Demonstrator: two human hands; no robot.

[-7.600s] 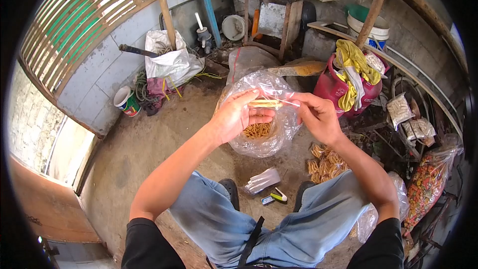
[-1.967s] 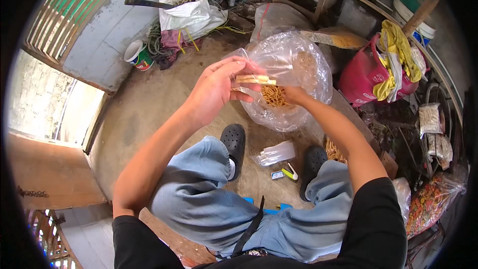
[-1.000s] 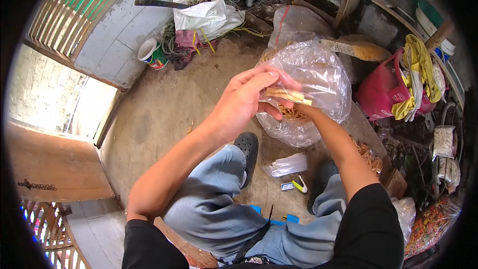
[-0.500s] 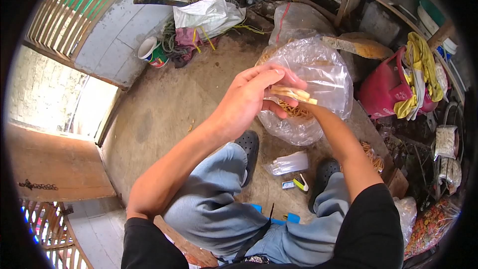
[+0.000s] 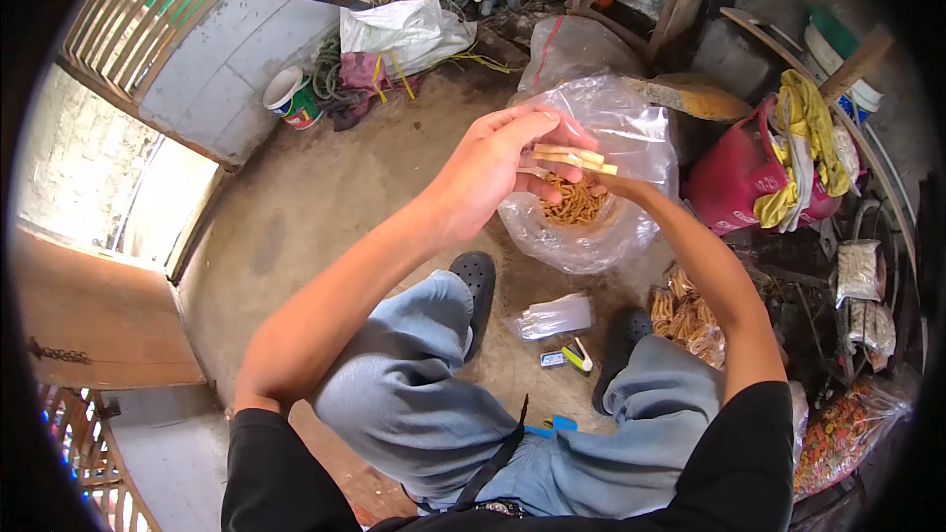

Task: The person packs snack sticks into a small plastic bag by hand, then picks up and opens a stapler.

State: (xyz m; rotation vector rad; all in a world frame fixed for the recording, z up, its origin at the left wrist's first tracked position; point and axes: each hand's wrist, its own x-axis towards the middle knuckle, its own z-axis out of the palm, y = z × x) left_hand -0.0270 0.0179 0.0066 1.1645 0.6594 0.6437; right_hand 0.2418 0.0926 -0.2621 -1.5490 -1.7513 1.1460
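Observation:
My left hand (image 5: 493,163) is curled around a few pale yellow stick-shaped snacks (image 5: 572,158), with what looks like thin clear plastic about them. My right hand (image 5: 608,187) is just below and right of the sticks, over the big bag; its fingers are mostly hidden, so I cannot see whether it grips anything. Under both hands a large clear plastic bag (image 5: 645,153) stands open on the floor. Brown stick snacks (image 5: 574,205) fill its middle.
Between my feet lie a stack of clear plastic bags (image 5: 557,317), a green stapler (image 5: 577,355) and a small blue box (image 5: 553,360). Filled snack packets (image 5: 690,315) sit by my right foot. A magenta container (image 5: 734,177) with yellow cloth (image 5: 813,128) stands at right.
The view has shifted slightly, and more of the brown snacks and filled packets shows. My right hand has moved a little out from behind the sticks; my left hand keeps its hold.

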